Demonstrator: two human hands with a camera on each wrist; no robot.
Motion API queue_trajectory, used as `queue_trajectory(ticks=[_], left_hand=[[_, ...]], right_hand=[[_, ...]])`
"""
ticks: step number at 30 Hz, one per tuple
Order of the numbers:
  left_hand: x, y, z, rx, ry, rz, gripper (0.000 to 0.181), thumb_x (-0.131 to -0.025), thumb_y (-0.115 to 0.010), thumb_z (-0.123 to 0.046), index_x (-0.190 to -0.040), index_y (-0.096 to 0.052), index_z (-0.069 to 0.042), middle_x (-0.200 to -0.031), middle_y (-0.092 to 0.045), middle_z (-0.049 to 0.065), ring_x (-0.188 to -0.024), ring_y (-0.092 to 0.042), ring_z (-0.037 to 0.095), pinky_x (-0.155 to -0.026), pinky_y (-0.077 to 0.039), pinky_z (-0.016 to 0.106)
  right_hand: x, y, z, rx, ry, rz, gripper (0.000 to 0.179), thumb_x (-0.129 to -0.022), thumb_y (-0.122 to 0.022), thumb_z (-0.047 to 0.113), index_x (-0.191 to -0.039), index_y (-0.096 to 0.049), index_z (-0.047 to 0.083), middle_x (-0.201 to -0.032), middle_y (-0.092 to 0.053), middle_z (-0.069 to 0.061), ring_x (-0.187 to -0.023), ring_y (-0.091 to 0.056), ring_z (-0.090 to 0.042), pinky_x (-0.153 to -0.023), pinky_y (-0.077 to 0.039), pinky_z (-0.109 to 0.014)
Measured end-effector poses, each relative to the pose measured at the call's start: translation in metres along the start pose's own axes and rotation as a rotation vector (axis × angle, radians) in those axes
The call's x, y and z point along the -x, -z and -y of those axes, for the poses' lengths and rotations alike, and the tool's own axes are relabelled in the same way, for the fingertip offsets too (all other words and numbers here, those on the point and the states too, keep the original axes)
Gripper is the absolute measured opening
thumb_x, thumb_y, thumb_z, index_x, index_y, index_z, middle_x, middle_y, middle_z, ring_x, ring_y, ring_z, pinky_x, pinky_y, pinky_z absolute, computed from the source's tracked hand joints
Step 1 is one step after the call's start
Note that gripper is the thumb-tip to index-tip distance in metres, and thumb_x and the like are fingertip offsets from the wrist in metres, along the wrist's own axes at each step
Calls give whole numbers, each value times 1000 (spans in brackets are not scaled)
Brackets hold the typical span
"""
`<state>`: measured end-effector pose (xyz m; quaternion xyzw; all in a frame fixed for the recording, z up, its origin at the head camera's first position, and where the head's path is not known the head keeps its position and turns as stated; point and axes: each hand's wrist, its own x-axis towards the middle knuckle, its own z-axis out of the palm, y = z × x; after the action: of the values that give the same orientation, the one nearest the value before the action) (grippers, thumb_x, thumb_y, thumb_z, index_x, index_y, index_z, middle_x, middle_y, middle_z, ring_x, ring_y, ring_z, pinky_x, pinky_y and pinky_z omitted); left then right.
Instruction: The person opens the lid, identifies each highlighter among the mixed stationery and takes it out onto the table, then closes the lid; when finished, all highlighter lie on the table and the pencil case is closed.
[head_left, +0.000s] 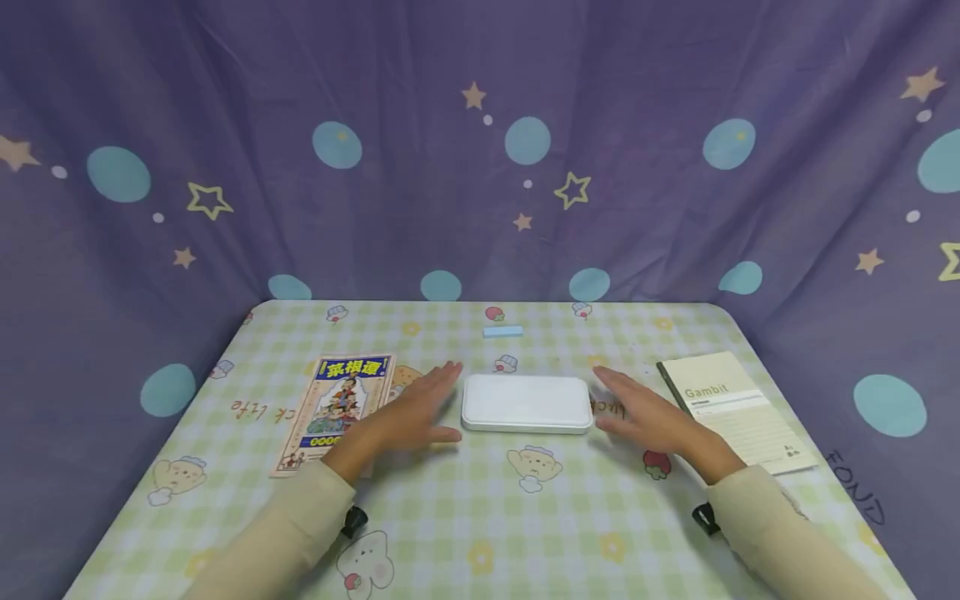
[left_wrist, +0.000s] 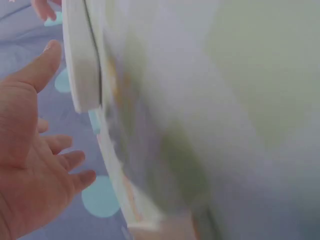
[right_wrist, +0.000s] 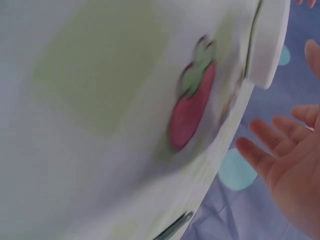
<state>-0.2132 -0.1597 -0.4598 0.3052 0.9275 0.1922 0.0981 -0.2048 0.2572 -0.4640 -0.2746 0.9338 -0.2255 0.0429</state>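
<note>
In the head view a white rounded rectangular case point(head_left: 527, 403) lies flat on the table, its long side running left to right. My left hand point(head_left: 416, 412) is held just off its left end, fingers extended and thumb apart. Mirroring it, my right hand point(head_left: 647, 414) stands off the right end, also with extended fingers. In the left wrist view the case point(left_wrist: 81, 55) shows beyond the left thumb, with a gap between. The right wrist view likewise has the case's end point(right_wrist: 269, 45) apart from the right fingers point(right_wrist: 272, 137). Neither hand holds anything.
An illustrated booklet point(head_left: 348, 400) lies partly under the left forearm in the head view. To the right is a cream notebook point(head_left: 738, 408) labelled Gambit. A small light-blue bar point(head_left: 502, 332) lies behind the case. The checkered tablecloth point(head_left: 555, 533) meets a purple curtain point(head_left: 450, 208) at the back.
</note>
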Motion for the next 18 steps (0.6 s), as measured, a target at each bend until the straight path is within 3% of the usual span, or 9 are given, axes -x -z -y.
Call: queue_trajectory(ticks=[5, 12, 18], left_hand=[[-12, -9, -7, 19, -6, 29, 109, -89, -76, -46, -164, -8, -3, -171, -12, 19, -158, -16, 39, -127, -17, 56], [-22, -10, -10, -20, 1, 43, 109, -87, -78, -46, -163, -13, -3, -169, -15, 22, -156, -20, 42, -126, -19, 55], [-30, -10, -6, -52, -2, 22, 106, -86, -79, -48, -161, -22, -1, -166, -29, 20, -152, -31, 40, -124, -27, 55]], right_hand=[[-16, -5, 13, -9, 68, -10, 84, -93, -74, 35, -157, -33, 0, -160, -40, -23, -146, -40, -43, -115, -37, -60], [-36, -20, 31, 143, 148, -43, 85, -87, -80, 40, -154, -43, 5, -155, -47, -19, -141, -48, -40, -111, -42, -60], [-52, -29, 46, 238, 199, -37, 85, -85, -81, 47, -153, -46, 8, -152, -51, -14, -140, -49, -35, -112, -40, -58]])
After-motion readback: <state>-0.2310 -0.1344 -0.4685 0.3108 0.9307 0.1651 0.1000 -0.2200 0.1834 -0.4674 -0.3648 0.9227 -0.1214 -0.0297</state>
